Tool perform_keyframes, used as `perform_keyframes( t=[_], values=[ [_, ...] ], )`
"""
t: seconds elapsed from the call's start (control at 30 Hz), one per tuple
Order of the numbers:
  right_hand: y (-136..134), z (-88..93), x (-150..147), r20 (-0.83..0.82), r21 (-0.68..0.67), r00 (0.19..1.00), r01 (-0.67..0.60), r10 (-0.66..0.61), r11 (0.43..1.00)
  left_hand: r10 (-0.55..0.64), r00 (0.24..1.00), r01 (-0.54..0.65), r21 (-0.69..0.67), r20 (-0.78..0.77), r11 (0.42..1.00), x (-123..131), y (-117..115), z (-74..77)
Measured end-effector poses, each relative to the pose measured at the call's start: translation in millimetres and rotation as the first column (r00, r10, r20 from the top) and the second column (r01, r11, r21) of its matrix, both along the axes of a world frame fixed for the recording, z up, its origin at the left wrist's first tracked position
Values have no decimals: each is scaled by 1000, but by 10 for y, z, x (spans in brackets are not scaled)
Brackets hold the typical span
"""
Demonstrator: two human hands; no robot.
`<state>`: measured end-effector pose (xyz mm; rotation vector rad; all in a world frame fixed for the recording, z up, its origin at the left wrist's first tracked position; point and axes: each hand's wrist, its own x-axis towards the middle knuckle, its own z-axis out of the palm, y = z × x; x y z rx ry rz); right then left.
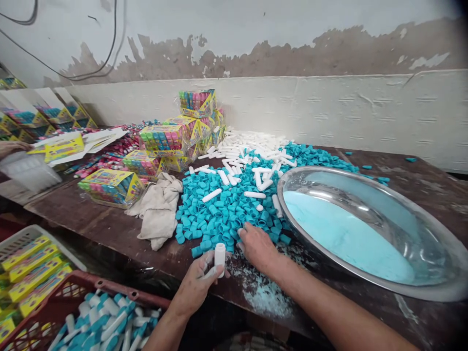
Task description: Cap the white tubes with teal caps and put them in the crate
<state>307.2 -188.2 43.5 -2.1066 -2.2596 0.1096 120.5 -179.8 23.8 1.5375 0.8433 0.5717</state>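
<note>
My left hand (202, 276) is closed round a small white plastic tube (220, 257), held upright with its narrower neck at the top. My right hand (257, 245) is at the near edge of a heap of blue caps (210, 214). Its fingers are curled down against the caps, and what they pinch, if anything, is hidden. Loose white tubes (256, 141) lie behind and on top of the caps. To the right stands a wide metal basin (310, 170) with pale blue powder (340, 239) in it. Some powder is spilled on the table beside my right hand.
A crumpled cloth (157, 209) lies left of the caps. Packed boxes (164, 139) are stacked behind it. A red crate (84, 280) of capped tubes and a white basket (34, 234) of yellow boxes stand lower left. Another person's hand (14, 148) is at the far left.
</note>
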Motion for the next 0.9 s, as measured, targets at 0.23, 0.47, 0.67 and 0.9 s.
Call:
perform_keyframes(
  t=[0.23,0.47,0.67,0.9],
  values=[
    [-22,-66,85,-45,-46,997,-57,55,997,10,1000,-10,-1,11,1000,-49,9,-7],
    [-80,4,208,-432,51,895,-96,108,994,-36,998,38,-36,61,999,8,-14,-26],
    [-447,132,348,-785,60,602,-160,146,985,-74,995,76,-23,72,997,61,-45,22],
    [-514,63,432,-747,73,658,-58,93,996,-80,996,81,-14,32,997,74,-71,49]
  ],
)
